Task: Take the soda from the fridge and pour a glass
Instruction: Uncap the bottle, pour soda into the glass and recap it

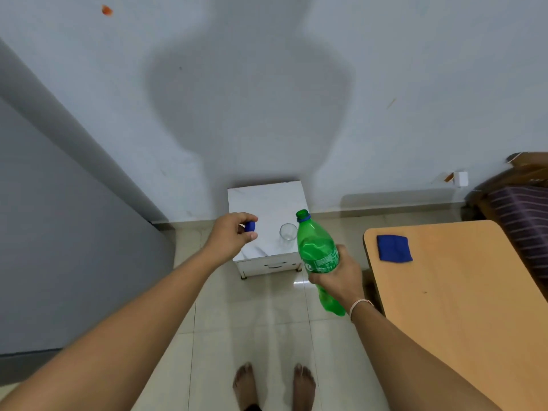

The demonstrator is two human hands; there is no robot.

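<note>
My right hand (341,271) grips a green soda bottle (317,250) around its label. The bottle is uncapped and leans with its open mouth up and to the left, just right of a clear empty glass (288,231). The glass stands upright on a small white marble-topped side table (267,203). My left hand (234,232) pinches the blue bottle cap (250,226) over the table's left edge.
A grey fridge side (59,232) fills the left. A wooden table (462,292) on the right carries a folded blue cloth (393,248). Behind it stands dark furniture with a striped cover (522,215). My bare feet (272,384) stand on the tiled floor.
</note>
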